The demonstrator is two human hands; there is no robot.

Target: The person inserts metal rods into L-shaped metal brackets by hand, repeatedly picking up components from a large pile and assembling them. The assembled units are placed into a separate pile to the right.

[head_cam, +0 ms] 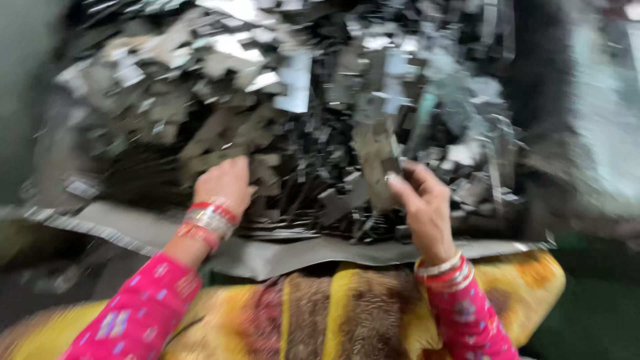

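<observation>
The frame is blurred by motion, so fine detail is lost. A large heap of thin, flat, grey metal pieces (300,113) fills the far part of the scene, spilling toward a grey sheet (280,257) that lies across the person's lap, over a yellow and brown patterned cloth (333,313). The left hand (225,183) is sunk into the near left edge of the heap, knuckles up and fingers curled down among the pieces; whether it actually grips any I cannot tell. The right hand (423,200) is lifted at the near right side, closed in a pinch on one dull flat piece (377,163) that stands up above the fingers, just clear of the pile behind it. Both wrists carry red and silver bangles over pink patterned sleeves. Handling such thin stampings well seems to call for gripping by the flat faces rather than the edges, which look sharp, and for drawing one piece free without dragging neighbours off the heap onto the sheet.
</observation>
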